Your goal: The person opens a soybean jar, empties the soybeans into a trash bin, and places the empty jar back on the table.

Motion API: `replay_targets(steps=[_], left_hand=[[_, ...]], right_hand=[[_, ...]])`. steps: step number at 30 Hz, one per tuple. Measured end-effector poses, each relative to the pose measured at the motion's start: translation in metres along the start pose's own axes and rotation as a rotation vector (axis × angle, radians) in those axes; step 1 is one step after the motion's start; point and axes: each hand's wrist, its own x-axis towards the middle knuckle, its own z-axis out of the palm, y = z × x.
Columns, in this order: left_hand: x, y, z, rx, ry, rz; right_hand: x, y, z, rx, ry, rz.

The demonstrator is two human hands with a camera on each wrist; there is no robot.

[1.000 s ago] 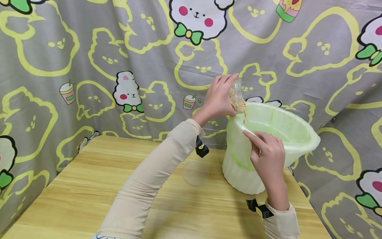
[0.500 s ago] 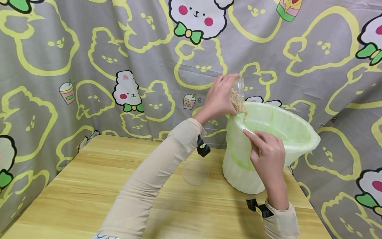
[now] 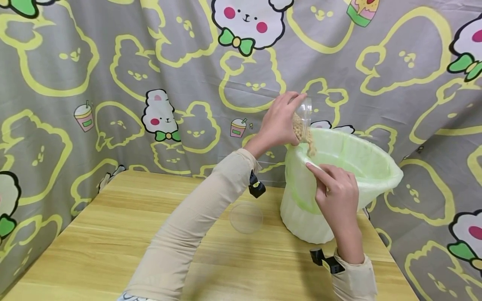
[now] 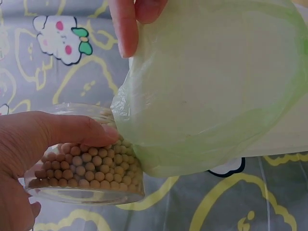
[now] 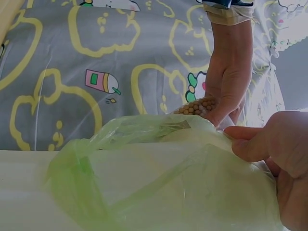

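Observation:
My left hand (image 3: 276,121) grips a clear plastic jar (image 4: 86,192) partly filled with small round tan beads (image 4: 91,168). The jar is tipped mouth-down over the near-left rim of a white trash bin (image 3: 303,225), and beads pour from it in a clump. A thin light-green trash bag (image 3: 376,177) lines the bin and folds over its rim. At that rim, my right hand (image 3: 339,192) pinches the bag's edge between thumb and index finger, close to the jar's mouth. In the left wrist view the jar's opening is hidden behind the bag.
A round clear lid (image 3: 246,218) lies on the wooden table (image 3: 150,200), left of the bin. Behind the table hangs a grey patterned curtain (image 3: 196,83). The bin stands near the table's right edge.
The left hand has shifted slightly right with the jar. The stream of beads thinned half a second ago and is now a thicker clump. The right hand holds its place on the bag.

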Motion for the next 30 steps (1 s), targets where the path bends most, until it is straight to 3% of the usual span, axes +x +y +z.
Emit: replay_targets(steps=[30], left_hand=[[-0.0014,0.0018,0.0015,0.127,0.006,0.077]], right_hand=[[0.0007,-0.0013,0.0005,0.010,0.017,0.008]])
